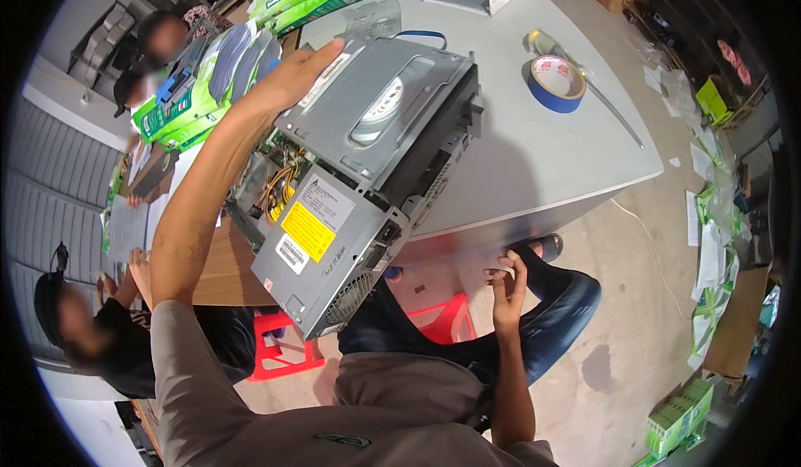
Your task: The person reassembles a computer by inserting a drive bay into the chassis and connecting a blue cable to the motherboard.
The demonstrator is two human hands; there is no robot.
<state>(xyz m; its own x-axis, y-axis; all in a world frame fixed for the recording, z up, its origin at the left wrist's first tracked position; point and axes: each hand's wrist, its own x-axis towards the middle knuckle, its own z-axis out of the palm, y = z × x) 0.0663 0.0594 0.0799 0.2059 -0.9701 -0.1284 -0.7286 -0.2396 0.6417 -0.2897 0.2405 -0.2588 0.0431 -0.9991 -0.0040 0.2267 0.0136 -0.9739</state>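
Observation:
A grey desktop computer case, its cover off, is tilted up over the table's near edge and above my lap. My left hand grips its far left edge beside the drive bay. A metal power supply with a yellow label fills the near end of the case. Yellow and black wires show inside, partly covered by my forearm. My right hand is held over my knee, away from the case. Its fingers are loosely bent and apart, and I see nothing in them.
On the white table lie a roll of tape and a long-shafted screwdriver. Green-and-white packages are stacked at left. A person sits left, others beyond. A red stool stands below.

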